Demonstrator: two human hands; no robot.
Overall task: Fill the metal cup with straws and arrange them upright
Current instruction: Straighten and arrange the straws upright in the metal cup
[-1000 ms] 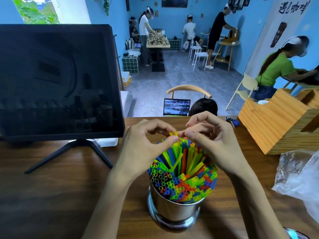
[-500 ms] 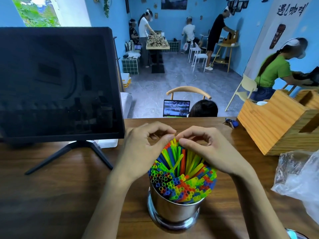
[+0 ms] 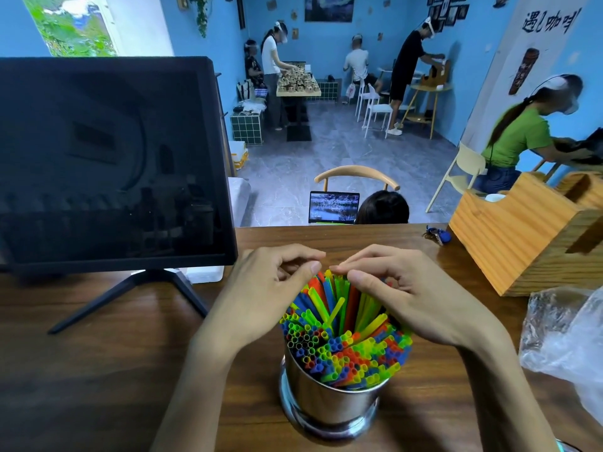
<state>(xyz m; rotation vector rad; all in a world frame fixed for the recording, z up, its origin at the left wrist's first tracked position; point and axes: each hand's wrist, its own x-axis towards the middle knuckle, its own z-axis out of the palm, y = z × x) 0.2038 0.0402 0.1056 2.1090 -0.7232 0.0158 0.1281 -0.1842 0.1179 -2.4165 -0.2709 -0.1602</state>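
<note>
Shiny round metal cup (image 3: 329,406) brims with multicoloured plastic straws (image 3: 342,334); left hand (image 3: 261,298), right hand (image 3: 414,301) pinch-close around taller far cluster, apparently to straighten it.

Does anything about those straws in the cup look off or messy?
Yes: the straws in the metal cup are uneven. A taller bunch at the back sticks up, some slanted, under the left hand and right hand. None have spilled on the table.

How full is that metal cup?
Full: the metal cup is packed rim to rim with coloured straws, with no gap showing.
</note>
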